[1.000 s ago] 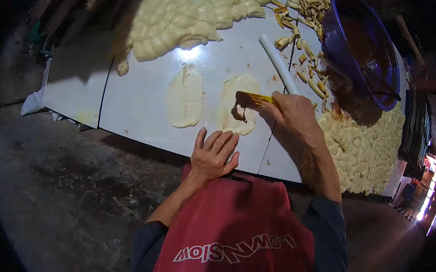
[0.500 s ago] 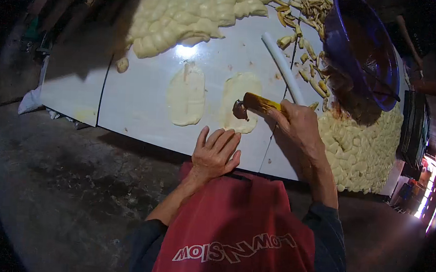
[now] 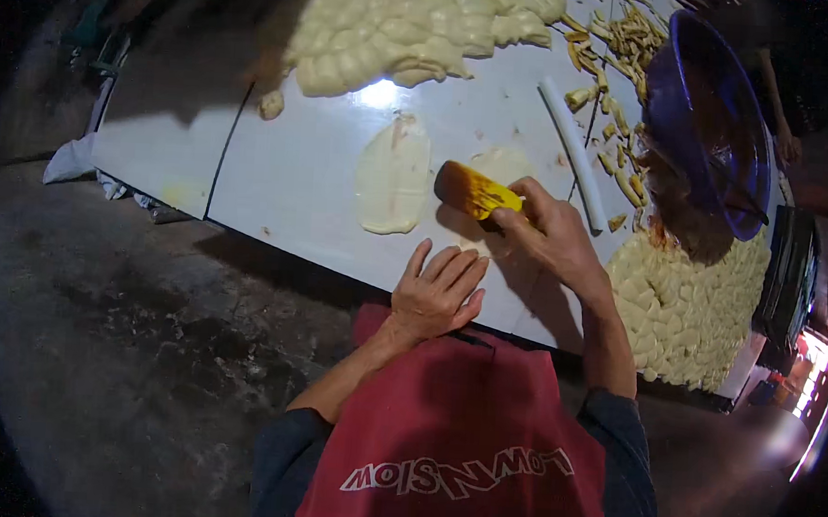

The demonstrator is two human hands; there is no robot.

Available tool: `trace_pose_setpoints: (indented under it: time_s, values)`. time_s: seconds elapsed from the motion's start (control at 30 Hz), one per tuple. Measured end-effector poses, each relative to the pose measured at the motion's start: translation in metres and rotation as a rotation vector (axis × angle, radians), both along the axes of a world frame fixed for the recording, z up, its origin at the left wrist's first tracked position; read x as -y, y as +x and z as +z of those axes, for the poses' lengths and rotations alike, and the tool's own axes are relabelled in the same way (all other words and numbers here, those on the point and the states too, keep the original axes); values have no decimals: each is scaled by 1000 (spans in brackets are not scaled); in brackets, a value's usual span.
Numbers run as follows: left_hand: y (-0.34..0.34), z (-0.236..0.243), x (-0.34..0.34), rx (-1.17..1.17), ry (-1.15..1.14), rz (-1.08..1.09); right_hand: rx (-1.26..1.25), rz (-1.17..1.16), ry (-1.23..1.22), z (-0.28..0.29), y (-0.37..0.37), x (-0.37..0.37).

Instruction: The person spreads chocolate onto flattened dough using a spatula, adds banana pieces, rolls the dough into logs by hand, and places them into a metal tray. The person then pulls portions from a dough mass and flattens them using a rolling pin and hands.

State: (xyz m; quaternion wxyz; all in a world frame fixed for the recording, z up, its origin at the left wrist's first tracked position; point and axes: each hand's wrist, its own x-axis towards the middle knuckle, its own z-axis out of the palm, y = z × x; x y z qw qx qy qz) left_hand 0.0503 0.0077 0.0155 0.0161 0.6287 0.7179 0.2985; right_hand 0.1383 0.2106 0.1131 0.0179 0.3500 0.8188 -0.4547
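Observation:
My right hand [image 3: 560, 240] grips a yellow scraper [image 3: 481, 193] smeared with dark brown paste. Its blade is tilted over a flattened oval of pale dough [image 3: 505, 164], hiding most of that piece and any paste on it. At the near end of the same oval rests my left hand [image 3: 438, 293], fingers spread, holding nothing. A second flattened oval of dough [image 3: 392, 182] lies just to the left on the white table [image 3: 296, 177].
Dough lumps [image 3: 388, 37] are massed at the back. A white rod [image 3: 571, 154] lies right of the ovals, beside yellowish-brown strips [image 3: 631, 41]. A purple basin [image 3: 663, 108] stands at far right, behind many small dough pieces [image 3: 687, 310].
The scraper has turned and lifted from the dough, now covering the brown dab seen earlier. My left hand stays by the oval's near end. The whole view has shifted slightly.

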Motion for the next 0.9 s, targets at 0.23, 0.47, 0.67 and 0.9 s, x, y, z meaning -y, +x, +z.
trace_pose_setpoints:
  time_s: [0.23, 0.47, 0.67, 0.9]
  values:
    - [-2, -5, 5, 15, 37, -5, -124, 363, 459, -17, -57, 34]
    - [-24, 11, 24, 135, 70, 91, -178, 299, 549, -16, -51, 26]
    - [-51, -2, 37, -149, -189, 310, -182, 49, 58, -32, -44, 6]
    - [-54, -22, 47, -231, -54, 226, -380, -417, -513, 26, 18, -69]
